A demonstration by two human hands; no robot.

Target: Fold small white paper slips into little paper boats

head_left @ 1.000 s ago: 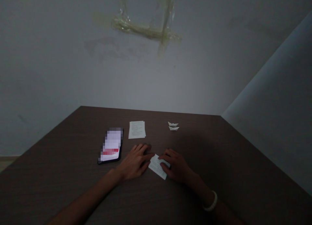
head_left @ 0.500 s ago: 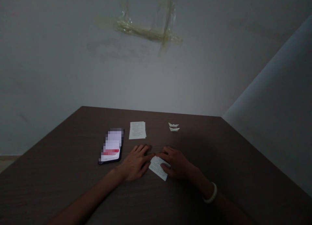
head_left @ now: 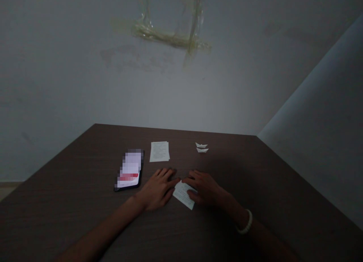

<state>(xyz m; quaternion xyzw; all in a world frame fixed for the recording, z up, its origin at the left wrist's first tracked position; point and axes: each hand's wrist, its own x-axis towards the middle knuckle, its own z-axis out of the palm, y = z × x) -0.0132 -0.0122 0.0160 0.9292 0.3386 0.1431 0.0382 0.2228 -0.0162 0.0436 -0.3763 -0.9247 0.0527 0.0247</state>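
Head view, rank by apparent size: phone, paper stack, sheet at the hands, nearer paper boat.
1. Phone
2. Paper stack and sheet: unsure, sheet partly covered
3. Nearer paper boat

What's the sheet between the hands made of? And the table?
The sheet looks like matte paper: white, with straight edges and rows of print. The table seems to be wood or a wood-look covering, brown and dull, with faint grain lines; I can't tell which.

The brown table (head_left: 85, 171) bears a phone (head_left: 131, 167), stacked sheets (head_left: 159, 151), paper boats (head_left: 202, 150) and printed paper (head_left: 183, 196).
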